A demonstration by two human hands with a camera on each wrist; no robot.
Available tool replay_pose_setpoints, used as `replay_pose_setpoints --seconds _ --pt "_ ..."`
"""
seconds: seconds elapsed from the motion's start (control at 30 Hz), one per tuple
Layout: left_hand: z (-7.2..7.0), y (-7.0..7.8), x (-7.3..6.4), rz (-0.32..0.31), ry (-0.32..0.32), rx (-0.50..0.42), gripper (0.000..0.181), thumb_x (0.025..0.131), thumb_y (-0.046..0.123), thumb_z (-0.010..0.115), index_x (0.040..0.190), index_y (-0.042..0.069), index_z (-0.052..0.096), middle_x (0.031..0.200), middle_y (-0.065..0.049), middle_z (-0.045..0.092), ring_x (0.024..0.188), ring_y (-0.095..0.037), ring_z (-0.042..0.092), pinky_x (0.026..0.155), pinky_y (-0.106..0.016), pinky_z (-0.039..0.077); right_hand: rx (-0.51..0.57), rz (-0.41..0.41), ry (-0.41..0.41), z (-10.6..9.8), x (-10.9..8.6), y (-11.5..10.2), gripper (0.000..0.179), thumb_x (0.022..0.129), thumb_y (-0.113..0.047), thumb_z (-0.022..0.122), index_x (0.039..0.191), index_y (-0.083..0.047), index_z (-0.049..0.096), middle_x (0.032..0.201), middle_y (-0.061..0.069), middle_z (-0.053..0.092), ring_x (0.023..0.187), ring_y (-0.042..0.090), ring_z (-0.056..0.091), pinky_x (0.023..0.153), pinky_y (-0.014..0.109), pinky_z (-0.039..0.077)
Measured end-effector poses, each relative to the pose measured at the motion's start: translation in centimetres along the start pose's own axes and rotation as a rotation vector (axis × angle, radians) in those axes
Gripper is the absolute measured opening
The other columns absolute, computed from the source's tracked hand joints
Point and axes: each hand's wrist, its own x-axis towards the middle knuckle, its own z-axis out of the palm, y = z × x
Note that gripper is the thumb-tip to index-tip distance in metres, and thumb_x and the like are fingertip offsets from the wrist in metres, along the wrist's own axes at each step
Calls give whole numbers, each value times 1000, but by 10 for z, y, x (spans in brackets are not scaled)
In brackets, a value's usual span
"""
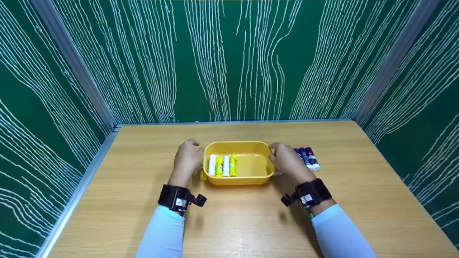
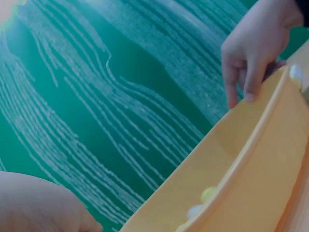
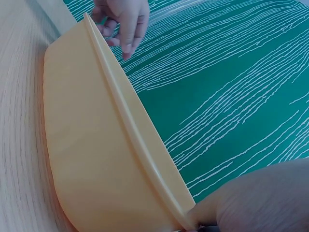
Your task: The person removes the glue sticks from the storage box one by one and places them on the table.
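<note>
A yellow plastic tray [image 1: 238, 181] stands on the table. Several glue sticks [image 1: 219, 166], white and yellow, lie side by side in its left part. At the tray's right end, my right hand [image 1: 287, 159] grips the rim; its digits overlap the edge in the left wrist view too. My left hand [image 1: 188, 156] is beside the left end, fingers loosely bent and holding nothing; in the right wrist view its fingers hang just past the rim. A yellow glue stick [image 1: 203, 172] lies outside the tray, below my left hand. Purple-and-white glue sticks [image 1: 311, 159] lie right of my right hand, partly hidden by it.
The wooden table [image 1: 236, 218] is enclosed at the back and sides by green panels [image 1: 199, 96] with white streaked lines. Metal posts [image 1: 77, 71] stand at the corners. Each wrist wears a black strap [image 1: 175, 197] with a small camera.
</note>
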Motion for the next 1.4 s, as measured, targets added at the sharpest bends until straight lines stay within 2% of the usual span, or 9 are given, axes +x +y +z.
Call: replay_pose_setpoints --seconds 0.2,0.3,0.47,0.67,0.77,0.93,1.1,1.27,1.4 --pt "6 14 -6 90 102 -27 28 93 31 57 117 17 60 100 -1 60 87 -17 57 74 -34 51 13 16 -11 1 1 -2 46 97 -18 52 141 -11 41 91 12 58 65 21 60 50 29 52" --pt "10 22 -9 133 111 -24 26 93 32 57 114 17 61 90 1 59 79 -16 57 67 -31 50 18 19 -11 1 1 -2 47 97 -18 52 142 -11 40 91 12 58 65 22 60 50 29 52" --pt "24 41 -15 165 37 30 27 92 29 58 117 19 60 100 0 60 85 -17 57 72 -32 51 38 30 -12 1 0 0 47 97 -17 52 142 -12 40 94 12 58 67 23 61 52 31 53" --pt "50 68 -21 264 -76 292 35 90 31 60 122 14 59 113 -3 57 95 -19 53 85 -37 49 67 49 -18 0 -1 3 48 97 -17 52 143 -14 39 96 11 58 69 24 61 55 34 55" --pt "61 78 -22 306 -102 393 36 89 30 60 120 12 60 108 -4 58 87 -18 53 78 -36 50 40 47 -7 -1 -1 4 48 96 -17 53 142 -12 40 94 12 58 68 23 61 53 32 54" --pt "75 88 -21 310 -187 391 20 86 20 59 104 11 61 89 -3 58 68 -19 55 57 -32 47 30 58 -2 -2 -1 3 47 96 -17 53 141 -11 41 94 12 58 71 23 60 52 29 53" --pt "88 89 -21 340 -255 426 6 84 8 60 86 13 58 78 -4 57 64 -20 54 51 -30 43 56 65 -9 -2 0 2 46 96 -16 52 141 -12 41 95 13 58 72 24 61 55 32 54" --pt "99 87 -17 348 -230 490 10 84 3 62 86 13 61 83 -2 58 69 -19 54 55 -31 45 70 66 -19 0 1 1 46 97 -17 53 141 -14 41 97 12 58 73 24 61 58 34 55" --pt "104 85 -14 335 -167 532 12 84 4 63 92 13 64 91 -1 62 74 -16 55 60 -32 48 74 60 -34 -1 2 1 47 97 -17 51 143 -14 39 98 13 57 74 25 61 58 34 56"
